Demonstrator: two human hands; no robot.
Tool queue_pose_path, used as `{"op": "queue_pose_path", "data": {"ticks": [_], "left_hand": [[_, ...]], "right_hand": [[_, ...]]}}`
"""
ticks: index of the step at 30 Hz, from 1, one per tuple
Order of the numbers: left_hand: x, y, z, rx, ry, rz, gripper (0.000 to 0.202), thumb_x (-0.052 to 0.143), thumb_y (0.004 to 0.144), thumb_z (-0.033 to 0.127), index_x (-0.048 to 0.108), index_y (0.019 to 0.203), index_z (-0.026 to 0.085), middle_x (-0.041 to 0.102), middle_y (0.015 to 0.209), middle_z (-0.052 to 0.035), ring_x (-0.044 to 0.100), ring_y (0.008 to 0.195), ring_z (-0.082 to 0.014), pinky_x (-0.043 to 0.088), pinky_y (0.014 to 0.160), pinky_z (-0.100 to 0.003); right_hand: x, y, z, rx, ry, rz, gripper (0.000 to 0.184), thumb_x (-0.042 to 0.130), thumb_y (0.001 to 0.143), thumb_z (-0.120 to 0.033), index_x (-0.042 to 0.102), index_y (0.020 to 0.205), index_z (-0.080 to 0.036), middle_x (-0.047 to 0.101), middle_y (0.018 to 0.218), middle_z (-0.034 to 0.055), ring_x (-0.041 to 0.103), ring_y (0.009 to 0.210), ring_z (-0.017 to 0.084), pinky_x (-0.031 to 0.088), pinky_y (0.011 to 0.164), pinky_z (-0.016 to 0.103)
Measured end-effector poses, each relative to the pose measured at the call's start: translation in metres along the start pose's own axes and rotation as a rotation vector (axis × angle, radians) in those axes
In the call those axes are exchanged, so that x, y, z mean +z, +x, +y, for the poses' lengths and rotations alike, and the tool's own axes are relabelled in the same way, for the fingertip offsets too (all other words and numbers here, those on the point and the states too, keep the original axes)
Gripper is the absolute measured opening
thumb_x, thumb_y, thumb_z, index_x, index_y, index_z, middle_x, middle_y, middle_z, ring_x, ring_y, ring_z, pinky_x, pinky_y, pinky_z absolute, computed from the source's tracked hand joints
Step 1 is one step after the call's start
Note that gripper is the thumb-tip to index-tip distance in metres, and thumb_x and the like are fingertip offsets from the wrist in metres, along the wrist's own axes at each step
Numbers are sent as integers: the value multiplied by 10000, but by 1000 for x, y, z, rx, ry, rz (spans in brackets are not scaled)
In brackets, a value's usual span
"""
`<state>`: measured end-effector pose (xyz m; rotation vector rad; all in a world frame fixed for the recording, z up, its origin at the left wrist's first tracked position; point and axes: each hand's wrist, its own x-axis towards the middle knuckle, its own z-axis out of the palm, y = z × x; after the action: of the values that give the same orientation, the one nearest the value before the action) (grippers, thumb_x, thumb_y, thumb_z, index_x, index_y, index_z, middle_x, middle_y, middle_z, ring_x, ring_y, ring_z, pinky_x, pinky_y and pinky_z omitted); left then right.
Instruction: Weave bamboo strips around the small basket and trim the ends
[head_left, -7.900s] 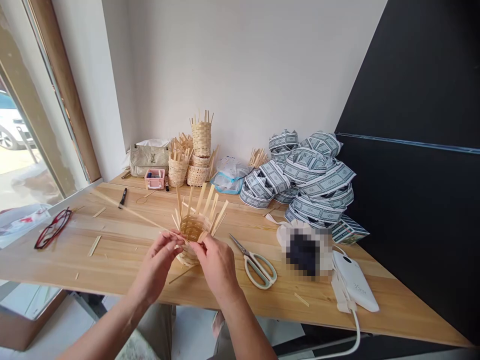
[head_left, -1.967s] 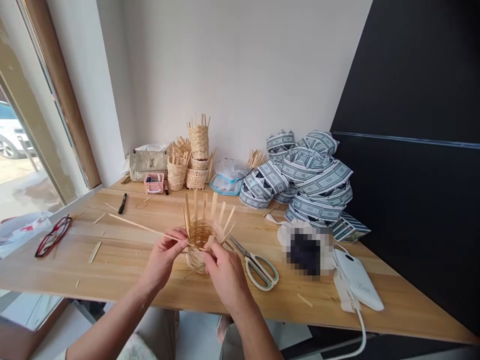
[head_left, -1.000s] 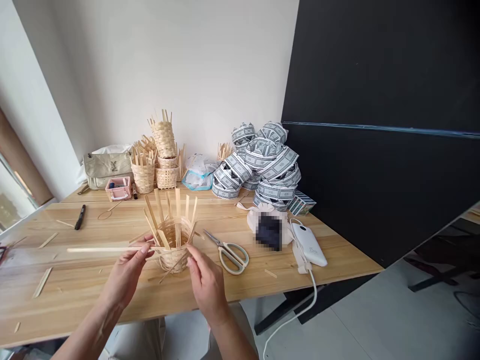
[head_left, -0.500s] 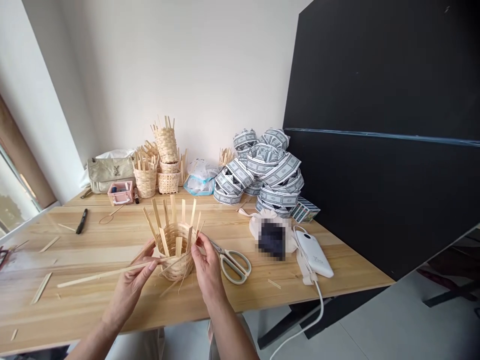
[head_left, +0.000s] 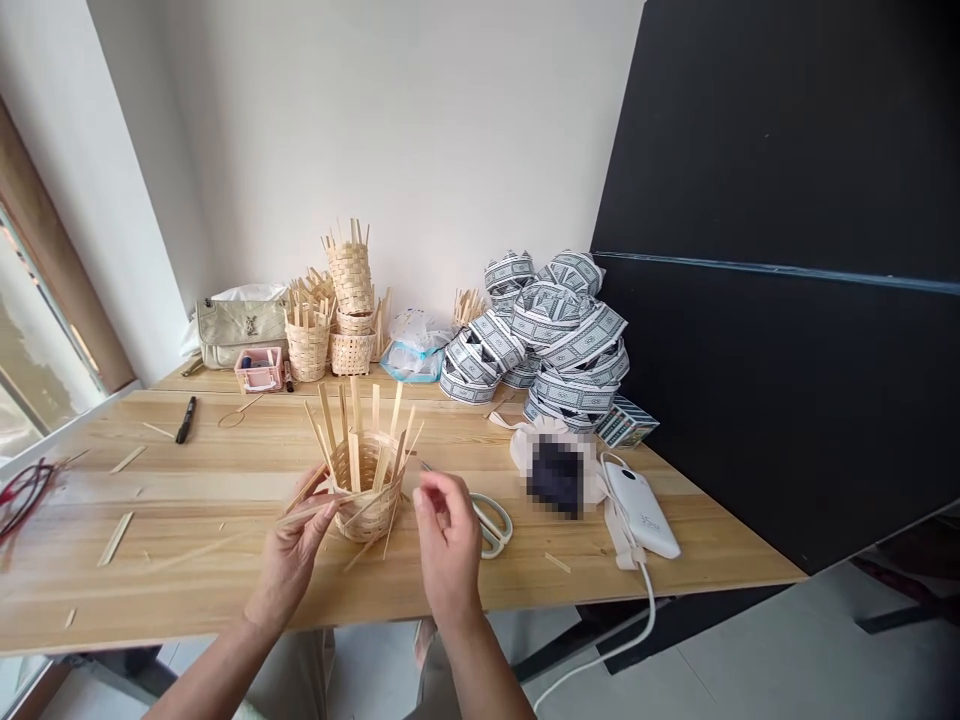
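Basket (head_left: 369, 516) upright on table (head_left: 225, 592); left hand (head_left: 291, 552) pinches strip (head_left: 301, 513) at its left; right hand (head_left: 450, 545), apart at right, curled; cannot tell whether holding.

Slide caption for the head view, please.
Left hand holds a strip at the woven basket; right hand hovers near the scissors.

This looks like a little craft workshop. A woven basket (head_left: 375, 515) sits on the wooden table (head_left: 225, 590), with sticks (head_left: 397, 410) poking up. More baskets (head_left: 349, 280) are piled by the white wall (head_left: 420, 130). Scissors (head_left: 508, 520), a black pen (head_left: 186, 420) and loose bits of wood (head_left: 115, 540) lie around too.
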<state>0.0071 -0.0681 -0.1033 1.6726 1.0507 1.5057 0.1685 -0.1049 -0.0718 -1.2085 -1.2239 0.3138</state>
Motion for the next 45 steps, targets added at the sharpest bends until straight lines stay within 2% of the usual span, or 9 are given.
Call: {"op": "queue_pose_path", "data": {"ticks": [5,13,18,21,24,29,34,41,45], "left_hand": [[13,-10,10,80,-3,5,232,539,820,393,724,891,271,585,1187,-56,434,1219,-269,408,987,-420],[4,-18,7,143,170,-197,245,514,834,292,688,1007,291,313,1456,-12,417,1244,-285,430,970,-385],[-22,-7,1,184,193,-401,206,510,817,256,714,832,227,448,1375,-71,380,1272,-310,399,993,-404],[-36,4,6,118,119,-296,193,508,817,290,657,724,210,570,1248,-100,457,1210,-296,386,992,-414],[-41,16,20,48,40,-163,150,521,820,305,643,843,221,655,1038,-85,579,1020,-243,459,881,-354],[-26,33,40,-24,-98,-311,163,637,741,284,642,879,198,636,885,-58,602,811,-188,495,734,-294],[-11,37,39,-88,-255,-219,190,677,714,275,519,786,197,557,767,0,558,693,-135,481,642,-255],[-6,35,29,96,-80,-170,159,652,723,225,566,854,201,574,795,-8,554,724,-144,473,689,-270],[-4,39,27,154,55,-230,209,634,726,238,636,934,215,612,829,-34,553,730,-165,462,684,-291]], "right_hand": [[-4,1,-20,-332,-222,-262,222,448,849,-106,634,935,-190,650,834,47,606,773,151,463,688,243],[-3,16,-22,-136,-410,-380,146,587,754,-73,654,737,-201,604,748,1,584,708,144,433,638,232],[-2,18,-28,-4,-325,-351,149,655,675,-80,582,611,-193,572,676,-24,536,610,118,399,552,213],[0,18,-28,-30,-342,-359,187,652,667,-86,529,576,-194,556,653,-34,512,598,112,369,537,208],[0,20,-29,-19,-387,-383,191,665,665,-100,514,591,-192,552,654,-38,507,605,113,356,541,207],[-1,19,-35,-59,-530,-427,177,695,661,-152,526,632,-196,579,688,-29,537,639,133,365,574,226],[-1,16,-37,-129,-653,-362,203,713,655,-157,532,733,-204,620,733,-18,598,680,162,382,566,231],[0,9,-20,-265,-656,-252,163,666,732,-196,504,732,-209,619,652,-22,591,573,144,365,512,226],[-4,13,-21,-371,-608,-383,101,619,771,-124,579,791,-215,641,738,-12,605,669,133,372,562,219]]}}
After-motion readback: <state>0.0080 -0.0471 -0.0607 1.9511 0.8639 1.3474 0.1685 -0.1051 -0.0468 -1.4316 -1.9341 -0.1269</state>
